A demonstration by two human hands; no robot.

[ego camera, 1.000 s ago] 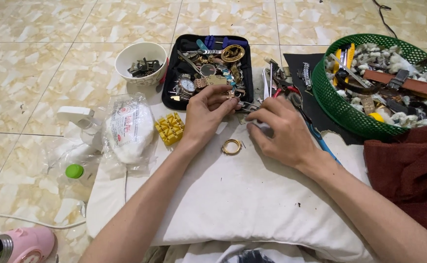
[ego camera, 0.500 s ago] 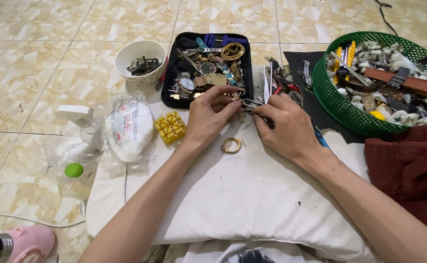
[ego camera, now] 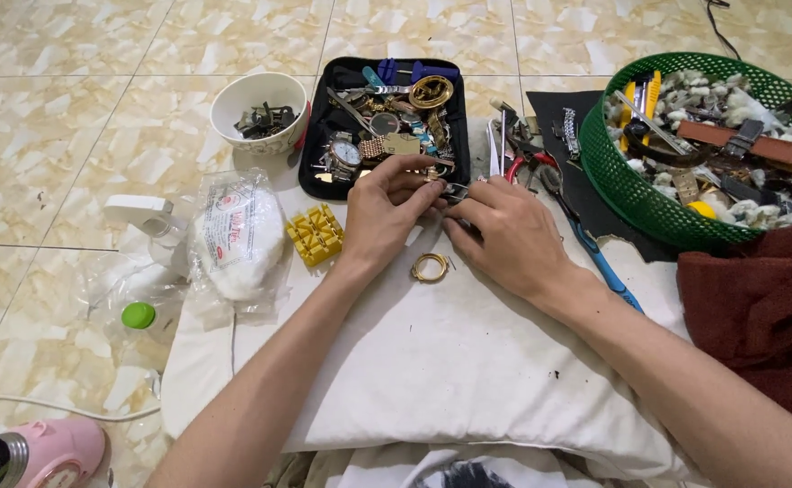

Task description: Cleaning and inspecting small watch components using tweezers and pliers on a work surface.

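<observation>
My left hand [ego camera: 382,210] and right hand [ego camera: 504,237] pinch a small metal watch part [ego camera: 455,191] between fingertips; a slip could send it into the black tray [ego camera: 316,136] just beyond.

Both forearms bare, entering from the near edge and converging toward the black tray [ego camera: 316,172].

Left hand [ego camera: 385,212]: just on the near side of the tray's front edge, palm down, wrist slightly bent. Fingers curled, tips pinched together and pointing toward the other hand.

Right hand [ego camera: 504,237]: near the tray's front right corner, back of hand up, knuckles raised. Thumb and forefinger pinched, meeting the left fingertips.

The hands touch at the fingertips; what sits between them is too small to tell. Left forearm runs in steeply; right forearm lies flatter.
</observation>
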